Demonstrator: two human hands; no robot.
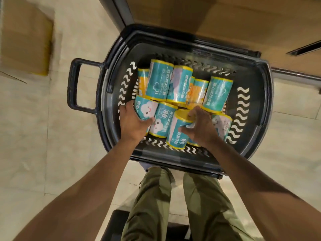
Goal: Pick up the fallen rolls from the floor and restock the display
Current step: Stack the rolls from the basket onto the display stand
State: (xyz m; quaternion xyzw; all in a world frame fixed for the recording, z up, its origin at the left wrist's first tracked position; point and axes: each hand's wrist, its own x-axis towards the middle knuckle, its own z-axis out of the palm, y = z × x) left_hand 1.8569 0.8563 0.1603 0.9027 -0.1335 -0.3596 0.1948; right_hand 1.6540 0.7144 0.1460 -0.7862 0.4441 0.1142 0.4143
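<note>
Dark basket [257, 105]: on pale floor [34, 136], far rim against brown panels [225, 18]; handle [73, 84] juts left.
Teal rolls [161, 79]: yellow-edged, lying packed inside basket.
Grip, left hand [132, 122]: curled round corner roll [146, 108] beside left wall.
Grip, right hand [199, 126]: clamped on tilted middle roll [175, 133].
Open room: floor shows left and right of rim.

We stand on a pale beige tiled floor [34, 136]; a brown cardboard box [26, 40] sits left, a brown dark-framed panel [225, 18] ahead.
</note>
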